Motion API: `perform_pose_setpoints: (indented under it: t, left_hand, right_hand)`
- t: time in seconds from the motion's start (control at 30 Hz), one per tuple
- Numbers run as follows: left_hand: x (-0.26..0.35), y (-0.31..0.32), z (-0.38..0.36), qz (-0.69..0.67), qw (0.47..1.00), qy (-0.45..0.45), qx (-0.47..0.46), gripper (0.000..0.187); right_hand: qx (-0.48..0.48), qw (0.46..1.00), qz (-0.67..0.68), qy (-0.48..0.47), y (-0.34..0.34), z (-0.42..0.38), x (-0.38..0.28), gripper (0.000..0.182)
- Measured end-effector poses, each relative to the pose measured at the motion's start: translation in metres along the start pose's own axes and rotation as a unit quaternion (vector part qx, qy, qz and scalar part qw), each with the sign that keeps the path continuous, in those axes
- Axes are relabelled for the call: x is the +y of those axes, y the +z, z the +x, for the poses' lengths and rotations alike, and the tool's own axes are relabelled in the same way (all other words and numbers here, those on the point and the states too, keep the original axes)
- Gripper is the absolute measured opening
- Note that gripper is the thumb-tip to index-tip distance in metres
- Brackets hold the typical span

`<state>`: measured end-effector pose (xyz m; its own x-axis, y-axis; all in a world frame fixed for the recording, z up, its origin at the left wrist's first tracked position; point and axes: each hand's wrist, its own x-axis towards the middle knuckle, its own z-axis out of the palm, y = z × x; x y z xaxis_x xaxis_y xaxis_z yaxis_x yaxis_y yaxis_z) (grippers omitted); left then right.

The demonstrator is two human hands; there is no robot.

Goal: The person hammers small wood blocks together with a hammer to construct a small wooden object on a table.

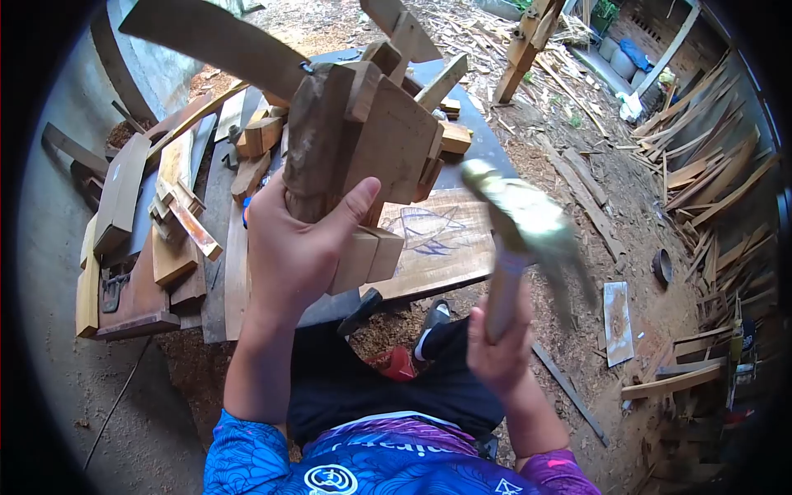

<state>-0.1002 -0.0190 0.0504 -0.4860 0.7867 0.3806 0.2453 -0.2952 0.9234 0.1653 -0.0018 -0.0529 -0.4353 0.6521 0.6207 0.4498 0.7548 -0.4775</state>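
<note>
Hammer (518, 216) and block (394, 144) take up the middle of the head view. The right hand (503, 355) grasps the hammer by its handle; the left hand (297, 260) grips the block, its thumb laid across the near side. A gap shows between hammer and block. The block, several wood pieces together, stands in front of the bench (493, 153); right of it, a board (462, 257) bears a drawing.

A stray blow could catch the left thumb, which sits close to the block's right face. If only the hand supports the block, a hard hit could twist it from the grip or knock pieces loose.

The left fingers are largely hidden behind the wood. Blur smears the hammer's head, so its angle is hard to judge. I cannot tell whether the 2 offcuts below the thumb, or the slat (219, 37) jutting far left, are fixed to the block.
</note>
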Motion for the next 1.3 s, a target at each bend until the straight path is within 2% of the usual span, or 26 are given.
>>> perform_pose_setpoints:
  t: [0.07, 0.13, 0.2, 0.3, 0.4, 0.43, 0.57, 0.63, 0.77, 0.87, 0.93, 1.0, 1.13, 1.2, 1.3]
  left_hand:
    - [0.004, 0.000, 0.001, -0.013, 1.000, 0.006, 0.000, 0.025]
    - [0.005, -0.004, 0.000, 0.001, 1.000, 0.016, 0.005, 0.025]
    - [0.003, -0.008, 0.002, 0.043, 0.999, 0.030, 0.013, 0.025]
    - [0.003, -0.017, 0.001, 0.068, 0.997, -0.031, 0.017, 0.031]
    - [-0.005, -0.011, 0.003, 0.039, 0.998, 0.006, 0.043, 0.033]
    - [-0.005, -0.012, 0.003, 0.039, 0.998, -0.013, 0.042, 0.033]
    - [-0.005, -0.018, 0.001, 0.057, 0.998, -0.011, 0.031, 0.025]
    - [-0.015, -0.021, 0.001, 0.058, 0.997, -0.010, 0.041, 0.027]
    - [-0.024, -0.023, 0.002, 0.059, 0.994, -0.069, 0.061, 0.027]
    - [-0.029, -0.021, 0.005, 0.038, 0.994, -0.083, 0.052, 0.029]
    - [-0.023, -0.016, 0.007, -0.010, 0.994, -0.094, 0.058, 0.031]
    - [-0.026, -0.016, 0.009, -0.060, 0.989, -0.121, 0.053, 0.034]
    - [-0.053, -0.023, 0.008, -0.183, 0.959, -0.212, 0.035, 0.037]
    - [-0.055, -0.015, 0.008, -0.242, 0.939, -0.241, 0.045, 0.039]
    - [-0.061, -0.009, 0.009, -0.234, 0.945, -0.226, 0.039, 0.039]
  right_hand:
    - [-0.048, 0.997, 0.035, 0.043, 0.014, 0.004, 0.001, 0.074]
    - [-0.112, 0.987, 0.043, 0.108, 0.021, 0.000, 0.004, 0.075]
    - [-0.084, 0.990, 0.048, 0.102, 0.021, -0.001, 0.003, 0.075]
    - [-0.023, 0.999, 0.004, 0.040, 0.009, 0.012, -0.009, 0.075]
    - [0.031, 0.999, 0.033, 0.007, 0.012, 0.016, -0.011, 0.075]
    - [0.028, 0.999, 0.018, -0.007, 0.016, 0.019, -0.009, 0.077]
    - [-0.109, 0.969, 0.127, 0.180, 0.025, 0.021, 0.000, 0.078]
    - [-0.080, 0.977, 0.118, 0.157, 0.023, 0.018, 0.000, 0.077]
    - [0.007, 0.993, 0.087, 0.076, 0.017, 0.018, -0.017, 0.073]
    - [-0.034, 0.992, 0.101, 0.068, 0.024, 0.005, -0.010, 0.070]
    - [-0.073, 0.980, 0.146, 0.113, 0.025, 0.011, -0.009, 0.072]
    - [-0.069, 0.970, 0.171, 0.157, 0.024, 0.008, -0.008, 0.072]
    - [-0.030, 0.962, 0.203, 0.181, 0.009, 0.007, -0.011, 0.066]
    - [-0.024, 0.963, 0.229, 0.142, 0.005, 0.000, -0.006, 0.064]
    - [-0.015, 0.968, 0.244, 0.053, 0.004, -0.008, -0.004, 0.064]
